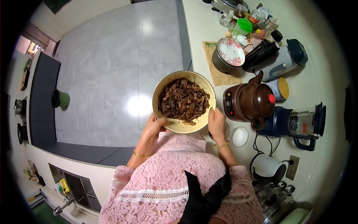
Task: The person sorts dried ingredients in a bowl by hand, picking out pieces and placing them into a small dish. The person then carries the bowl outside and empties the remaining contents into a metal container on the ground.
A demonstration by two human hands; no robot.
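A round cream-coloured bowl (172, 126) is held up in front of my body, over the floor beside the counter's edge. Dark brown chopped pieces of food (184, 99), perhaps mushrooms, fill much of it. My left hand (152, 128) grips the near left rim, its thumb over the edge. On the near right rim, my right hand (217, 125) has its thumb up along the side. The fingers under the bowl are mostly hidden. Beside my right hand, on the counter, stands a small white dish (239, 136).
On the right counter (203, 22) are a brown electric clay pot (257, 99), a blender (298, 123), a white kettle (266, 165) and a pot with a patterned bowl on top (231, 52). A green bin (61, 99) stands on the tiled floor. A sink (76, 186) lies lower left.
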